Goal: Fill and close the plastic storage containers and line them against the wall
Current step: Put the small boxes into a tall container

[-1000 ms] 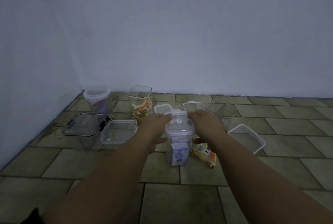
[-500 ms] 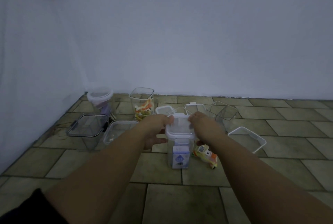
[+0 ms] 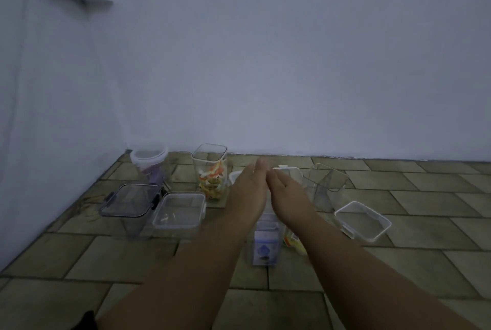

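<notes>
A tall clear container with a blue-and-white carton inside stands on the tiled floor in front of me. Both my hands lie flat over its top, fingers straight and side by side, hiding the lid: my left hand on the left, my right hand on the right. A yellow snack packet lies right of the container, partly behind my right forearm.
Near the wall stand a round white-lidded tub, an open container of colourful snacks and an empty clear container. Two lidded boxes sit left; an open shallow tub sits right. A loose lid lies behind my hands.
My hands went from gripping the lid's edges with curled fingers to lying flat over the top with straight fingers. The view tilted up, showing more wall.
</notes>
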